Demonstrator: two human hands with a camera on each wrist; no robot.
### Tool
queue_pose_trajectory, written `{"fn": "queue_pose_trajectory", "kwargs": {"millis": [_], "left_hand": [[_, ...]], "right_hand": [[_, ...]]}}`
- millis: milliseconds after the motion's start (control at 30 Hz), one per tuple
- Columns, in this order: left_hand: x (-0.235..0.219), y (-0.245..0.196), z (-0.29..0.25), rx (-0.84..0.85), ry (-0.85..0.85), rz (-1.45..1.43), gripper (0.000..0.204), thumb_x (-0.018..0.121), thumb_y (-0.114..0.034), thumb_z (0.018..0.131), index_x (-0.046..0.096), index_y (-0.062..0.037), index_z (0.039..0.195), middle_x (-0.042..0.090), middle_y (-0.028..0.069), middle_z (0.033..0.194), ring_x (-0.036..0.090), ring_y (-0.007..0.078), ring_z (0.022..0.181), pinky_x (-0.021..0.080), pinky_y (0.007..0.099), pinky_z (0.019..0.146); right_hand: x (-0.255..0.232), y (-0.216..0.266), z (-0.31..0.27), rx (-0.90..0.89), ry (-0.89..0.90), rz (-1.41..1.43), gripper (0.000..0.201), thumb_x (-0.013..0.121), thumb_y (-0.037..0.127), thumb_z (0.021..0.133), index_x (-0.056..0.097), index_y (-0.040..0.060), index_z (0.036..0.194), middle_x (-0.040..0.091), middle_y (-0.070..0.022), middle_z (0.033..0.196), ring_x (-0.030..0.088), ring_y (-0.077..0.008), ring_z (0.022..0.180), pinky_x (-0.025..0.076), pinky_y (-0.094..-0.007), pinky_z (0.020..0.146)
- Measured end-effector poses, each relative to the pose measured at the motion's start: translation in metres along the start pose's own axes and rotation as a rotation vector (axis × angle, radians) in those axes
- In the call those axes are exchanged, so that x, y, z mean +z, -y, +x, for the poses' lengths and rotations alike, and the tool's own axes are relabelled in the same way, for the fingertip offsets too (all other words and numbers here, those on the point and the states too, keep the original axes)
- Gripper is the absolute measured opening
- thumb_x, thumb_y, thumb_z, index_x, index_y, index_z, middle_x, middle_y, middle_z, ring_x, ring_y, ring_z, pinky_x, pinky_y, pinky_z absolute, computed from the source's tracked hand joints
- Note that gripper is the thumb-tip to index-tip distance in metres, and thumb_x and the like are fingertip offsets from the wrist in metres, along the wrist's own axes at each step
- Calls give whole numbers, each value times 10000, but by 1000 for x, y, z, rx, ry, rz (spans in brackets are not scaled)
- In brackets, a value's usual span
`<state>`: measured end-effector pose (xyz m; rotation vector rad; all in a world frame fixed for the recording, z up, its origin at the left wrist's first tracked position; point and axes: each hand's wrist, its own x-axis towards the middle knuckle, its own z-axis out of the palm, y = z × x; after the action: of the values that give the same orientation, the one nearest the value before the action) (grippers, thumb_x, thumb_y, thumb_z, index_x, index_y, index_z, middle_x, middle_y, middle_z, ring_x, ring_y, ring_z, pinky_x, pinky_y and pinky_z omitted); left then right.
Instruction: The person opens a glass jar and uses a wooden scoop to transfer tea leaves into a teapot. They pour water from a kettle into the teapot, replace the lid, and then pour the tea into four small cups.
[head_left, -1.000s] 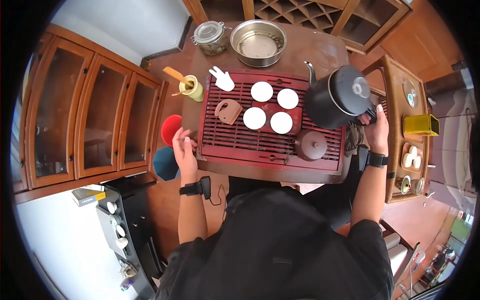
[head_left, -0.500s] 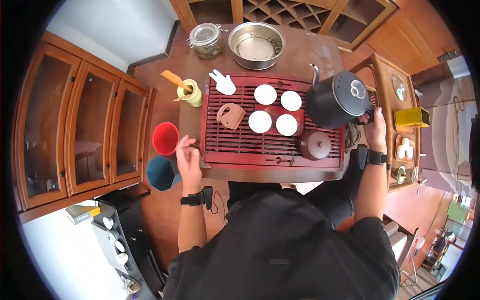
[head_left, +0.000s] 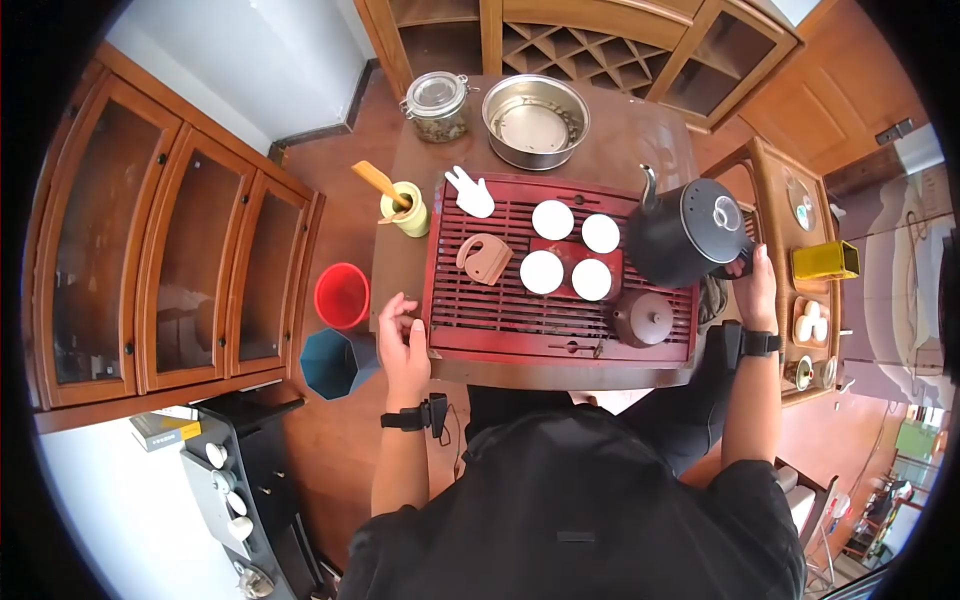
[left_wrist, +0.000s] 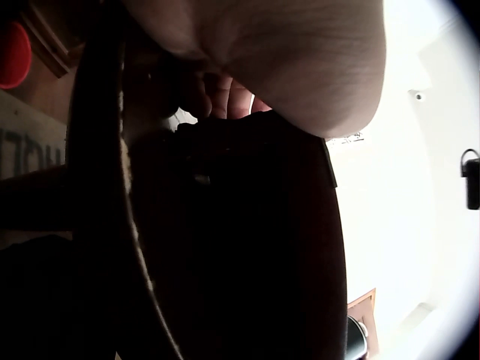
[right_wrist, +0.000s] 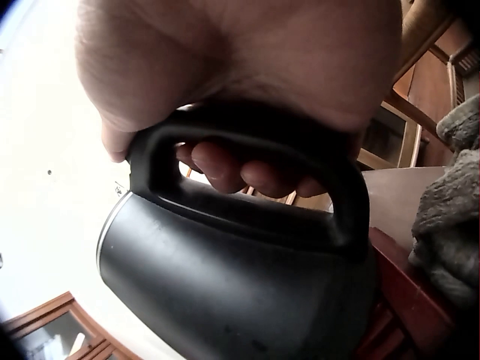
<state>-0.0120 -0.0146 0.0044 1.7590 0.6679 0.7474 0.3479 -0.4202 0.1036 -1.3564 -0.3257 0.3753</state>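
In the head view my right hand (head_left: 757, 297) grips the handle of a black kettle (head_left: 672, 240) over the right end of the red slatted tea tray (head_left: 480, 352). The right wrist view shows fingers (right_wrist: 262, 178) curled through the kettle's handle loop (right_wrist: 247, 142). The spout faces away and left. Beside the tray's front left corner, my left hand (head_left: 405, 355) rests at the table edge with loosely bent fingers, holding nothing. Several white cups (head_left: 541, 271) stand mid-tray. A lidded brown clay teapot (head_left: 640, 320) sits at the tray's front right, just nearer me than the kettle.
On the tray's left lie a white hand-shaped piece (head_left: 472, 196) and a tan clay piece (head_left: 487, 260). A pale green tool holder (head_left: 411, 216) stands left of it. Behind are a glass jar (head_left: 440, 108) and a steel basin (head_left: 535, 125). A red bin (head_left: 342, 296) stands below the table's left side.
The head view has shifted, so the table sits lower in it. My right hand keeps its grip on the kettle above the tray's right end; the left hand stays by the table corner.
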Motion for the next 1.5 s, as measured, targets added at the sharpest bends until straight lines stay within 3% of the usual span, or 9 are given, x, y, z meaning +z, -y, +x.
{"fn": "queue_pose_trajectory", "kwargs": {"millis": [500,633,733,800,1033,1167,1267,1467,1500], "left_hand": [[2,-4,-1,-13,5,6,470,490,-16,979,428,37,1442,576,115,1247,541,122,861,481,274,806],[5,-10,0,-21,19,-6,486,474,-13,980,407,22,1461,560,118,1256,531,127,865,482,272,800],[5,-7,1,18,22,20,495,462,-15,976,406,7,1468,559,118,1253,530,127,873,488,267,787],[6,-12,1,-11,21,-1,495,457,-18,976,409,2,1468,559,117,1252,532,131,878,486,275,808],[8,-12,2,12,15,30,479,477,-65,994,414,1,1464,567,121,1237,553,148,952,469,307,908],[8,-14,1,-40,23,40,454,456,-141,1017,430,22,1440,552,124,1246,546,210,1136,412,362,1048],[8,-12,0,-39,14,37,453,463,-155,1024,429,26,1439,550,125,1249,547,213,1141,411,364,1051],[8,-10,0,-40,16,13,453,480,-194,1045,428,26,1437,553,125,1250,546,213,1156,409,364,1055],[7,-10,0,-38,16,14,452,481,-196,1046,429,24,1437,554,124,1250,547,213,1154,411,364,1054]], "right_hand": [[4,5,1,20,25,18,352,496,349,1065,578,26,954,465,1,767,408,-124,734,343,-294,728],[-3,-2,2,-37,55,68,386,523,378,1048,617,4,1047,530,-11,804,438,-134,741,348,-291,723],[-33,-30,-3,-130,-66,-278,369,570,313,1037,611,-19,1193,672,-85,1070,602,-198,973,474,-370,880],[-44,-37,-3,-2,29,354,352,587,228,1029,589,7,1302,677,-116,1216,649,-264,1122,506,-459,1006],[-56,-50,-5,11,-33,166,357,574,222,1035,553,31,1337,627,-97,1279,632,-256,1166,520,-499,1019],[-52,-48,-8,-35,-31,31,380,572,235,1038,534,29,1356,623,-90,1274,635,-240,1150,530,-465,1015],[-44,-36,-8,-46,-17,-48,385,568,243,1039,533,23,1353,625,-73,1233,638,-201,1082,541,-406,958],[-10,0,-2,58,7,67,350,597,310,1028,652,-15,1147,636,-24,928,511,-80,798,422,-245,748],[-12,-2,0,58,49,86,357,601,322,1027,655,-15,1132,632,-21,922,502,-80,791,422,-249,747]]}}
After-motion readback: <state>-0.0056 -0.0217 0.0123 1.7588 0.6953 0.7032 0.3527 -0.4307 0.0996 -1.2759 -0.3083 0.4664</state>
